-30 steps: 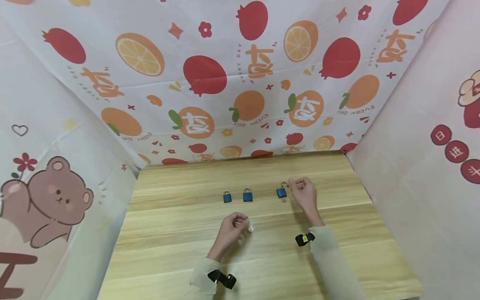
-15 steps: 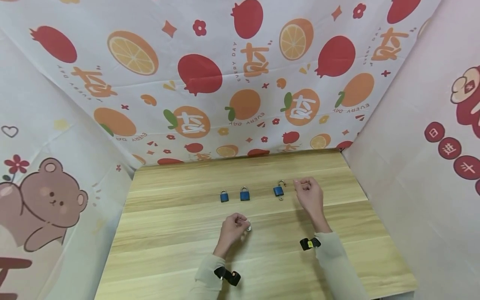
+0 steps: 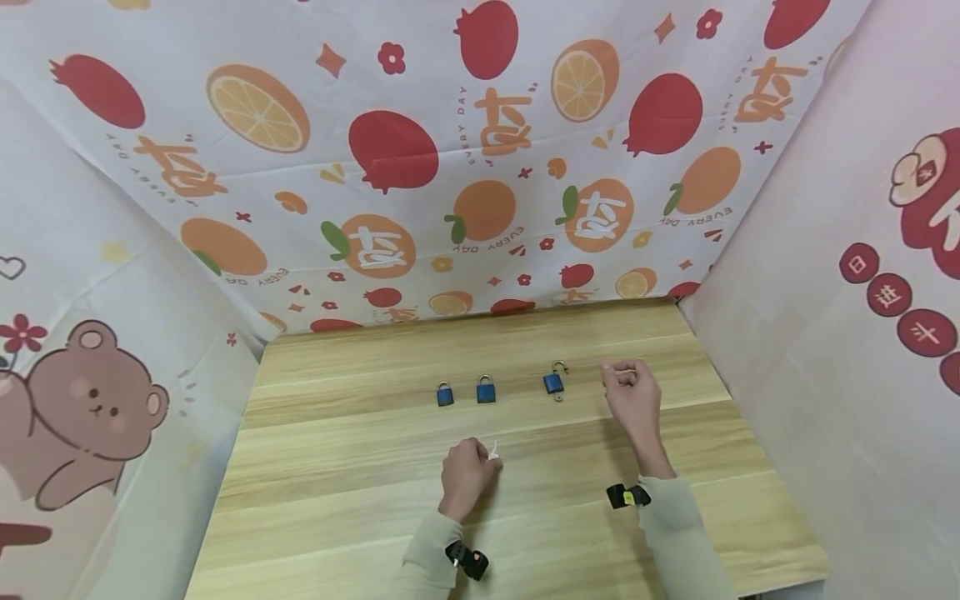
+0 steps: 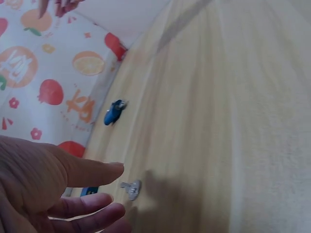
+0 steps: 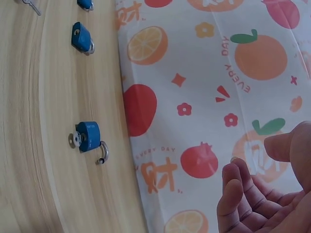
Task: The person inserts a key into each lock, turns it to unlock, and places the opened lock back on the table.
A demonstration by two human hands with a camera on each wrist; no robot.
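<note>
Wooden tabletop: pale yellow-brown, straight-grained (image 3: 330,508), beneath both my hands.
Left grip: my left hand (image 3: 462,481) is low over the wood, thumb and fingers (image 4: 92,225) parted with nothing pinched between them.
Loose key: small silvery metal key with a rounded head (image 4: 133,189), on the tabletop just beyond those fingertips. My wrist view shows a gap there; from my head it looks right against the hand, partly covered by it.
Right grip: my right hand (image 3: 633,400) is raised right of the locks, fingers loosely bent; the right wrist view shows the thumb apart from them and nothing held.
Right padlock: blue-bodied, metal shackle swung loose (image 3: 553,383), the lock nearest my right hand. Its keyhole holds an inserted key (image 5: 76,140), whose round head shows clearly only from my right wrist.
Other padlocks: blue middle padlock (image 3: 486,392) and smaller-looking blue left padlock (image 3: 446,396), shackles down, side by side.
In the way: from my left wrist, thumb and fingers hide most of one blue lock.
Sleeves: pale grey-green (image 3: 678,525), with black wrist straps (image 3: 467,560).
Backdrop: white cloth printed with oranges and red fruit (image 3: 420,200).
</note>
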